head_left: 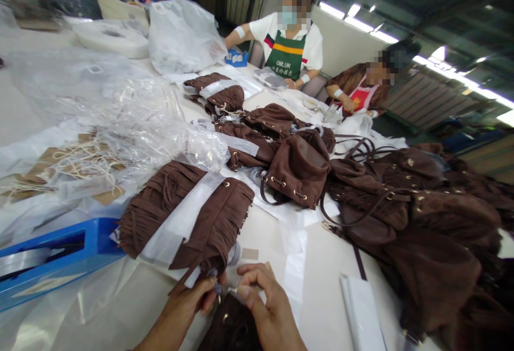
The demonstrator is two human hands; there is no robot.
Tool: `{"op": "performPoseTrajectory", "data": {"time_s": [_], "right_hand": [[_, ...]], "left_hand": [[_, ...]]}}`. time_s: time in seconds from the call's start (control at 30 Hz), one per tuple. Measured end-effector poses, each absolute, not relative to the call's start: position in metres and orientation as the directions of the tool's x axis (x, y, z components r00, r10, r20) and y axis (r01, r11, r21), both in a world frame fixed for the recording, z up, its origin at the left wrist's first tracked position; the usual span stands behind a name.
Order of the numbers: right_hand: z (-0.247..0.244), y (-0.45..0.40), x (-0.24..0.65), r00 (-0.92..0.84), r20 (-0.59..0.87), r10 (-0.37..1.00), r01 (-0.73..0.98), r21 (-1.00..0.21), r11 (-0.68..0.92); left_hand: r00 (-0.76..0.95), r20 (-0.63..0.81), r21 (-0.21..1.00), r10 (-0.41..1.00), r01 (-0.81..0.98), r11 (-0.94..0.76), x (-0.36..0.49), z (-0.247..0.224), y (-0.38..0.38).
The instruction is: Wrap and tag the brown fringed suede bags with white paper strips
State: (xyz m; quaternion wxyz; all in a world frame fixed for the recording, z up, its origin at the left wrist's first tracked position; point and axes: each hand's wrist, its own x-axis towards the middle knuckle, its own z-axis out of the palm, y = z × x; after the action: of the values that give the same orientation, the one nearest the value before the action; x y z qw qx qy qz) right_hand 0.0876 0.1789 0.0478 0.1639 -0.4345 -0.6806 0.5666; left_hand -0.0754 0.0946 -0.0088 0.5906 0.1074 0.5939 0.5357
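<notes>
A dark brown suede bag with gold eyelets lies below my hands at the bottom edge, partly cut off. My left hand is closed on a strap end with greyish wrapping and a small metal fitting at the bag's top. Beside it, my right hand pinches a thin white string; a beige piece, perhaps a tag, shows behind its fingers. Just beyond my hands lies a fringed brown bag with a white paper band across it.
At left are a blue tape dispenser, stringed tags and clear plastic bags. Brown drawstring bags pile up at centre and right. A folded white packet lies near right. Two co-workers work across the table.
</notes>
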Motion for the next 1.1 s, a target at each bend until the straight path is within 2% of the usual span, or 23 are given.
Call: {"op": "performPoseTrajectory", "data": {"time_s": [0.13,0.23,0.3,0.4,0.47,0.53,0.63,0.8,0.93,1.1], "right_hand": [[0.047,0.182,0.087,-0.633,-0.383,0.673,0.384,-0.910,-0.157],[0.041,0.182,0.082,-0.665,-0.382,0.642,0.360,-0.917,-0.172],[0.038,0.183,0.078,-0.663,-0.369,0.652,0.375,-0.917,-0.137],[0.040,0.186,0.073,-0.661,-0.301,0.687,0.408,-0.913,-0.007],[0.042,0.188,0.071,-0.679,-0.251,0.690,0.411,-0.909,0.073],[0.044,0.190,0.071,-0.700,-0.218,0.680,0.398,-0.910,0.118],[0.044,0.192,0.074,-0.722,-0.195,0.664,0.370,-0.920,0.131],[0.041,0.191,0.079,-0.730,-0.173,0.662,0.375,-0.910,0.176],[0.042,0.192,0.081,-0.751,-0.146,0.644,0.398,-0.878,0.265],[0.046,0.196,0.082,-0.761,-0.153,0.631,0.388,-0.886,0.254]], "left_hand": [[-0.223,-0.606,0.776,0.763,-0.376,0.506,-0.077,-0.002,0.098],[-0.234,-0.632,0.769,0.739,-0.307,0.560,-0.080,-0.002,0.098],[-0.183,-0.658,0.743,0.730,-0.313,0.592,-0.082,-0.006,0.096],[-0.093,-0.670,0.693,0.737,-0.434,0.576,-0.084,-0.010,0.096],[-0.091,-0.662,0.686,0.744,-0.474,0.552,-0.084,-0.006,0.098],[-0.128,-0.666,0.704,0.735,-0.433,0.562,-0.083,0.002,0.101],[-0.186,-0.686,0.709,0.703,-0.385,0.591,-0.079,0.011,0.107],[-0.176,-0.670,0.725,0.721,-0.362,0.585,-0.075,0.003,0.108],[-0.171,-0.670,0.712,0.722,-0.424,0.560,-0.075,-0.008,0.104],[-0.183,-0.655,0.731,0.733,-0.397,0.555,-0.079,-0.003,0.098]]}}
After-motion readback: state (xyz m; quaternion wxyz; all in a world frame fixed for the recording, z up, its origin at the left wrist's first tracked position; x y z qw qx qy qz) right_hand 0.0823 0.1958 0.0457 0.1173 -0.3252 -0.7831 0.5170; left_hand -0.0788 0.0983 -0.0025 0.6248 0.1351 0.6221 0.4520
